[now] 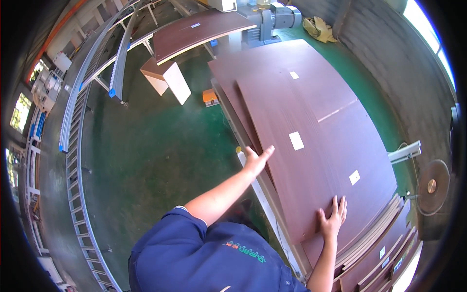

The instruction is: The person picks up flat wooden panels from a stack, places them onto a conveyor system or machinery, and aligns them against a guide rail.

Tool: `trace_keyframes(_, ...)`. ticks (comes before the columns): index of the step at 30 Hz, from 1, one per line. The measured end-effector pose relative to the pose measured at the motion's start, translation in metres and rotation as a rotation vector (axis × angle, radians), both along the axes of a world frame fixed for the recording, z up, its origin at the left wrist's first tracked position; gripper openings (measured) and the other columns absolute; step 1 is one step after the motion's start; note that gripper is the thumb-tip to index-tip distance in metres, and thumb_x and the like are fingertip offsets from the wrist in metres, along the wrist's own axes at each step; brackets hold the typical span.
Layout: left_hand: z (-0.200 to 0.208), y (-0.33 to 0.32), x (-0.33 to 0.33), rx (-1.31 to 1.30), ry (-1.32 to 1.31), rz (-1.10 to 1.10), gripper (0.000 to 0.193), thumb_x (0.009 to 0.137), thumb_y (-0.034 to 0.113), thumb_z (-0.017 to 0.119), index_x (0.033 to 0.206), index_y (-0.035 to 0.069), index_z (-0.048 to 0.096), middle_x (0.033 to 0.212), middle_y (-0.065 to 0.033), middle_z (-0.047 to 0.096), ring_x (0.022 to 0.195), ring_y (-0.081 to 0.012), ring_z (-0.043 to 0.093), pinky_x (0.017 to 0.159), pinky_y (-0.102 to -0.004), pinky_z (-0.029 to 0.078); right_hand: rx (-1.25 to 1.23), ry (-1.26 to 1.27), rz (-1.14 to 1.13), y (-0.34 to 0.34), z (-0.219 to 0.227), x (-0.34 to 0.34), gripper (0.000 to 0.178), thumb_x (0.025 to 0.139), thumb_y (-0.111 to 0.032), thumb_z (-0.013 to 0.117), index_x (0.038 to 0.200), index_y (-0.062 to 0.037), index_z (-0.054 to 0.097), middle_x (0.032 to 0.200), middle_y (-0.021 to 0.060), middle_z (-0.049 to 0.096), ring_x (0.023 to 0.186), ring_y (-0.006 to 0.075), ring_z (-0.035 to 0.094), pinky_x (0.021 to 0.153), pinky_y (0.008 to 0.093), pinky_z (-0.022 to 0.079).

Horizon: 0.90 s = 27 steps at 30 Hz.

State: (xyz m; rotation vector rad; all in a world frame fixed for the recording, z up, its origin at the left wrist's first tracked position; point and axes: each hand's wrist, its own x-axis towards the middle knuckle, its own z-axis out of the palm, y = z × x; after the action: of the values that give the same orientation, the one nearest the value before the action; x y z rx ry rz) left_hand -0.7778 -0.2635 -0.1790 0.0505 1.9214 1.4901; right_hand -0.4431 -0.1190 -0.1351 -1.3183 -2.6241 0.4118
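A large brown board lies on top of a stack, slightly askew over another brown board beneath it. White labels are stuck on its face. At its left long edge is my left hand, thumb on the upper face and the other fingers at the side, partly hidden. My right hand rests flat near the board's close end, fingers spread and holding nothing.
More stacked boards stand at the lower right. Ahead are another brown panel on a frame, a folded pale panel, an orange foot pedal and a grey motor. A roller conveyor runs along the left; a round fan stands right.
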Motion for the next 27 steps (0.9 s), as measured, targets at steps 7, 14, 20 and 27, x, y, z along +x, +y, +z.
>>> trace_keyframes(7,0.001,-0.025,0.052,0.150,-0.284,-0.109,0.107,0.089,0.059,0.060,0.147,-0.011,0.005,0.141,-0.0313,0.039,0.126,-0.0343,0.050,0.096,-0.0422,0.050,-0.005,0.039,-0.185,-0.045,-0.003,0.050,0.084,0.072,-0.033,0.082,0.144,-0.0090,0.045,0.151,0.0171,0.038,0.141,0.0381,0.030,0.115,0.0492,0.026)
trace_keyframes(14,0.038,-0.046,0.131,0.100,-0.339,0.117,0.055,0.099,0.043,0.053,0.128,-0.004,0.044,0.134,-0.0205,0.050,0.127,-0.0289,0.045,0.108,-0.0436,0.035,-0.109,0.121,-0.255,-0.054,0.008,0.044,0.060,0.078,-0.020,0.078,0.127,0.0029,0.052,0.109,0.0192,0.056,0.107,0.0365,0.054,0.095,0.0457,0.044)
trace_keyframes(20,-0.036,-0.064,0.083,0.255,-0.038,0.291,0.043,0.102,0.046,0.047,0.072,0.016,0.043,0.071,0.0053,0.040,0.065,-0.0092,0.036,0.060,-0.0301,0.036,-0.912,0.256,-0.230,-0.065,0.030,0.039,0.056,0.078,-0.043,0.078,0.106,0.0018,0.060,0.097,0.0171,0.066,0.090,0.0236,0.063,0.078,0.0360,0.050)
trace_keyframes(27,0.013,-0.102,0.062,0.213,-0.087,0.079,0.056,0.106,0.042,0.035,0.133,-0.005,0.050,0.133,-0.0158,0.057,0.118,-0.0301,0.056,0.102,-0.0453,0.044,-0.676,0.146,-0.042,-0.112,0.014,0.049,0.066,0.077,-0.054,0.073,0.108,0.0013,0.058,0.111,0.0237,0.060,0.106,0.0361,0.058,0.090,0.0420,0.047)
